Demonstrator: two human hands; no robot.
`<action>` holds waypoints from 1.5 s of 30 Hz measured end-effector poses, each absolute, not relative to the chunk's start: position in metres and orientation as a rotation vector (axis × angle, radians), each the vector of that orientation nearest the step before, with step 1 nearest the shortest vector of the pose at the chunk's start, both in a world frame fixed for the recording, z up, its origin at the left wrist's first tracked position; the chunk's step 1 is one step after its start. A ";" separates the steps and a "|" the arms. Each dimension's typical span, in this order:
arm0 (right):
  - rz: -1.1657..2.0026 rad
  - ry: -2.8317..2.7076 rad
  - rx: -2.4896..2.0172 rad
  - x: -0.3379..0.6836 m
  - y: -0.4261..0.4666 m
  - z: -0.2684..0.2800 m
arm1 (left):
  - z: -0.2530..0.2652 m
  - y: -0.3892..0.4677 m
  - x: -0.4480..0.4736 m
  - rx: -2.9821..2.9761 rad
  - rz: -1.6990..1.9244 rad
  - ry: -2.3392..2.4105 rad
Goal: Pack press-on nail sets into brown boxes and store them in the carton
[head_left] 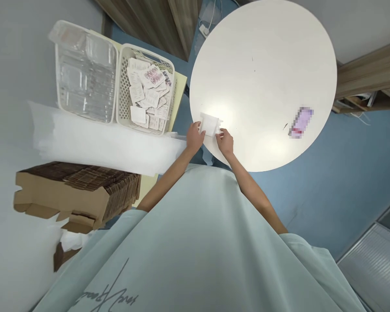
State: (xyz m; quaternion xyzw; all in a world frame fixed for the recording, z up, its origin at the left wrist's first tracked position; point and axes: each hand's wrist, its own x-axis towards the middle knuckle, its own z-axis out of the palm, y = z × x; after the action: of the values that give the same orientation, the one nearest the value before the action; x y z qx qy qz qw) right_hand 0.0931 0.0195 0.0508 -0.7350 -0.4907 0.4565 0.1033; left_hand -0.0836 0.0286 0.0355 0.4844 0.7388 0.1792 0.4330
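Note:
A small white folded sheet (210, 125) is held at the near left edge of the round white table (262, 56). My left hand (195, 137) is closed on its left side, thumb over the near corner. At the right side, the fingers of my right hand (225, 141) pinch its edge, where ragged strips stick out. Whether something lies inside the folds I cannot tell. Left of my hands, a perforated white basket (124, 93) holds many printed white cards (151, 97), some with coloured pieces on them.
Clear plastic boxes (84, 82) fill another white bin at the far left. Below it lie a long stack of white sheets (107, 141) and flattened brown cardboard boxes (65, 190). A blurred purple object (301, 121) lies on the table's right side. Wooden shelving (370, 73) stands at right.

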 end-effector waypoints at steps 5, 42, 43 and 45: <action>1.436 -1.398 -2.086 0.130 -0.009 0.077 | 0.087 -0.015 -0.095 1.177 0.505 1.843; 1.341 -2.032 -1.360 -0.111 -0.113 0.197 | 0.172 -0.307 -0.408 1.000 0.443 2.381; 1.340 -2.044 -1.350 -0.118 -0.118 0.198 | 0.170 -0.307 -0.410 1.021 0.435 2.370; 1.340 -2.071 -1.323 -0.130 -0.125 0.201 | 0.167 -0.307 -0.413 1.066 0.421 2.336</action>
State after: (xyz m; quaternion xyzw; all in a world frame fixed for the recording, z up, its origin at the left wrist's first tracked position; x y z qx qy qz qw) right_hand -0.1298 -0.1247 0.2007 -0.4656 -0.7292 0.4717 0.1705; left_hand -0.4135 -0.3073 0.1671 0.3948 0.8654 0.1560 0.2664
